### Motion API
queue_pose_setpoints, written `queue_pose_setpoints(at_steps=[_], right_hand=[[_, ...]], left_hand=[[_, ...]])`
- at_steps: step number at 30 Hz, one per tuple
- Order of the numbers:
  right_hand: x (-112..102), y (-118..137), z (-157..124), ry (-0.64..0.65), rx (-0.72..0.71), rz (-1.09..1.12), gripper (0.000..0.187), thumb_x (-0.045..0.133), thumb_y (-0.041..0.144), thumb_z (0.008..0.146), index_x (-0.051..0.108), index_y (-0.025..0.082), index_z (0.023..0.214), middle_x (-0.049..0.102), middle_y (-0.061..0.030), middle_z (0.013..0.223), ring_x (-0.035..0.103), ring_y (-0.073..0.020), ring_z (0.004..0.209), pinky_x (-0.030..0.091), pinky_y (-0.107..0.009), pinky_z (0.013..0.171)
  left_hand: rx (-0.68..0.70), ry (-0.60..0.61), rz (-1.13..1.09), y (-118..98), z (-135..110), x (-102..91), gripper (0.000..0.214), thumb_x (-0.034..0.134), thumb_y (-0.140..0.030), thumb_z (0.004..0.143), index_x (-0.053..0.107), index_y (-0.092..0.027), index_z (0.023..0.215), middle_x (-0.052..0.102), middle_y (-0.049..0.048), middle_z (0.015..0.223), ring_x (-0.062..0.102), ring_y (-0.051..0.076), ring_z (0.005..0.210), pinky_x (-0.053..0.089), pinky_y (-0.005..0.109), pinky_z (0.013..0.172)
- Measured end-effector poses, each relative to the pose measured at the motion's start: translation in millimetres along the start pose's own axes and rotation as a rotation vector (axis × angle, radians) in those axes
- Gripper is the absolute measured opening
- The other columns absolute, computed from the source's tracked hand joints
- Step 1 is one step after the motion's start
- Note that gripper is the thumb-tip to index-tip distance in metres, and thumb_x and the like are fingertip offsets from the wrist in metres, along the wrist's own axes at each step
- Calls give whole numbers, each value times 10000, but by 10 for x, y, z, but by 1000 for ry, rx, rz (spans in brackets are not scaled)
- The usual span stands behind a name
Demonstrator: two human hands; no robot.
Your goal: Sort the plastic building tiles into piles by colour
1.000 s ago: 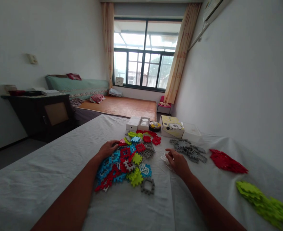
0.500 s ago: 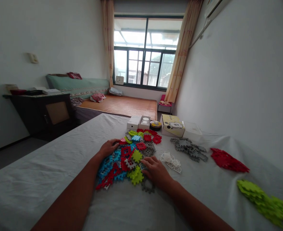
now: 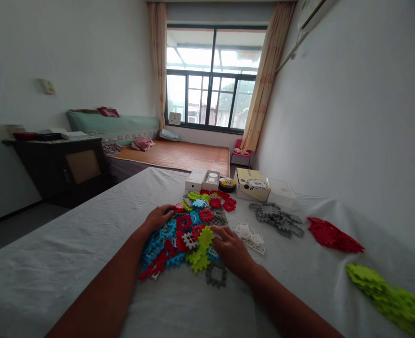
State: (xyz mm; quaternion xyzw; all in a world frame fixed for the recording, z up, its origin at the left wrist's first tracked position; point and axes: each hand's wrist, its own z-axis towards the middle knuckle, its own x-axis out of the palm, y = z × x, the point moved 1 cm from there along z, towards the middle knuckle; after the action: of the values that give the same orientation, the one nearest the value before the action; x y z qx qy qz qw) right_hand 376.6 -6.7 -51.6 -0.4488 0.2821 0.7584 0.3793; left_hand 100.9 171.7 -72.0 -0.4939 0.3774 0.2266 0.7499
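Note:
A mixed heap of flat, gear-edged plastic building tiles (image 3: 184, 220) in red, blue, yellow-green, grey and white lies on the white cloth. My left hand (image 3: 160, 218) rests against the heap's far left side, its fingers loosely bent near a pink tile (image 3: 178, 207). My right hand (image 3: 229, 245) is at the heap's right side. Its fingertips grip the edge of a yellow-green tile (image 3: 206, 234), which looks tilted; the thumb is partly hidden. Below that hand lies a grey square frame tile (image 3: 216, 274). A blue-and-white window tile (image 3: 212, 253) sits beside the fingers.
To the right lie separate piles of white tiles (image 3: 250, 238), grey tiles (image 3: 277, 218), red tiles (image 3: 334, 234) and yellow-green tiles (image 3: 387, 293). White boxes (image 3: 196, 180), a round tin (image 3: 227, 184), a yellow cartoon box (image 3: 252, 184) and a clear container (image 3: 282, 191) stand at the back.
The yellow-green tile by my right fingers has shifted slightly right and towards me. My right hand has moved a little, uncovering more of the grey frame tile. My left hand stays put.

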Motion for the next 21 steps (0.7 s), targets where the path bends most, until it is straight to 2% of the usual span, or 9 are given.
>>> queue_pose_setpoints(at_steps=[5,8,11,13,18,21], right_hand=[[-46,15,17,-2,-7,180,271,463,288,932,616,319,1153,531,-6,1335,470,-192,1148,413,-368,978],[-24,36,42,-60,106,219,290,454,302,935,615,313,1175,600,-41,1195,515,-189,1064,442,-348,926],[-30,-54,50,-104,173,275,269,458,282,929,658,272,1109,629,-62,1036,554,-180,984,465,-313,866],[-75,-232,14,-144,251,321,253,472,285,914,665,245,1073,645,-59,957,588,-172,906,479,-297,808],[-255,-889,-259,-223,595,263,231,513,358,863,635,216,999,683,-40,770,631,-179,675,470,-297,640],[-300,-1094,-398,-185,612,211,200,505,336,864,661,214,837,677,-55,730,626,-199,663,457,-331,660]], left_hand=[[-19,8,-10,-47,-13,-19,445,472,-461,791,655,-235,1128,702,8,1098,617,225,1057,470,293,907],[-29,9,-4,-63,-20,-28,448,471,-460,791,655,-229,1128,700,15,1101,612,232,1066,469,296,903],[-28,12,-7,-60,-21,-31,451,466,-457,792,654,-225,1130,707,18,1082,619,233,1049,474,299,889],[-32,17,-16,-52,-19,-29,448,468,-453,789,653,-230,1131,713,12,1061,623,232,1040,474,298,886],[-35,0,-17,-33,-14,-21,441,469,-433,785,659,-225,1124,706,18,1078,614,230,1057,469,292,898],[-30,-5,-13,-39,-17,-24,443,466,-421,785,659,-216,1127,691,30,1117,611,230,1060,462,295,913]])
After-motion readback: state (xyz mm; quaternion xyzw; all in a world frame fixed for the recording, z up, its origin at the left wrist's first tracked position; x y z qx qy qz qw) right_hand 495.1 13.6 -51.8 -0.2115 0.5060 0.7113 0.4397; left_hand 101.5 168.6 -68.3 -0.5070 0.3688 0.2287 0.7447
